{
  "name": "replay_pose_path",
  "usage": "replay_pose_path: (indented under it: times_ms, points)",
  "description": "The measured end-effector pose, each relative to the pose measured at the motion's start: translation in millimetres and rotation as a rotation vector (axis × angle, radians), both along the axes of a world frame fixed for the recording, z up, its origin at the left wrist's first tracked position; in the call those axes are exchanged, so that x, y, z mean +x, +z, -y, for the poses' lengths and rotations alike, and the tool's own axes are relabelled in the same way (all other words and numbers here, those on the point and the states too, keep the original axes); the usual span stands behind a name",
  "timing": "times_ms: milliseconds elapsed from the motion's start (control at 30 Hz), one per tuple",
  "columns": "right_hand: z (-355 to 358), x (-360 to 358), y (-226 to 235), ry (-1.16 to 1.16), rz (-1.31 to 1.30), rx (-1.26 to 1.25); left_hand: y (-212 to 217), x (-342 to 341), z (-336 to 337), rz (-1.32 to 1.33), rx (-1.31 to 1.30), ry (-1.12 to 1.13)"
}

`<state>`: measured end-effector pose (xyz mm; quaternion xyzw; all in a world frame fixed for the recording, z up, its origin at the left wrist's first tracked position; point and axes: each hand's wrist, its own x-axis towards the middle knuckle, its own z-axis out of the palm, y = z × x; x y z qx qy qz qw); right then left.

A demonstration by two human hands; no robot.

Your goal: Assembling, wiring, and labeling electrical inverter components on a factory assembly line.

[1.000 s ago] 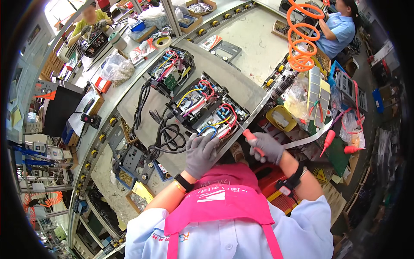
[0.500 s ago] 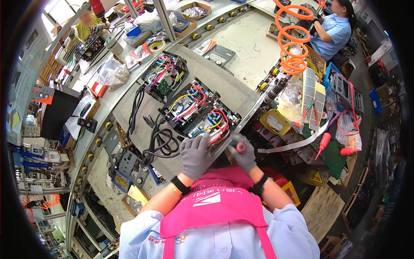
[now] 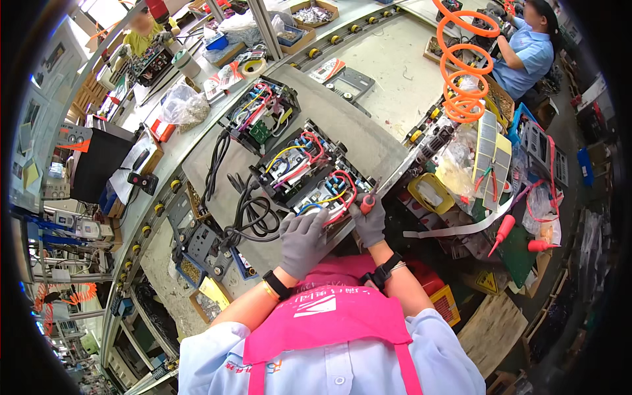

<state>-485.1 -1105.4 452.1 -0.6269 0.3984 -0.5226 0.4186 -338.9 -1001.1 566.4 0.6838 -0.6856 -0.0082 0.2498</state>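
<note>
Grey bench (image 3: 368,135): yellow triangular label (image 3: 488,282) beside right hand (image 3: 370,222).

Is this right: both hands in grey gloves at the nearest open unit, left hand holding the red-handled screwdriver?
Not quite. The head view shows the red-handled screwdriver in the right hand, not the left hand. Both hands wear grey gloves at the nearest open unit.

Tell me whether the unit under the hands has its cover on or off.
Off. The unit lies open-topped on the grey tray, its red, blue and yellow wires exposed; the left hand rests at its near edge.
</note>
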Motion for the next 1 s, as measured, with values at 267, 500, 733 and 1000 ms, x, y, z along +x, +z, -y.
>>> replay_pose_path:
  times_ms: [267,500,733,1000]
  points:
    - [1,-1,9,0.050,0.016,0.013,-3,0,6,0.032,-0.018,-0.017]
    - [1,-1,-9,-0.005,-0.132,-0.095,-4,-2,4,0.079,-0.006,-0.016]
    - [0,9,-8,-0.145,-0.190,-0.163,2,-1,5,0.102,0.032,-0.081]
    - [-12,-7,41,-0.086,-0.113,-0.015,6,4,3,0.106,0.045,-0.064]
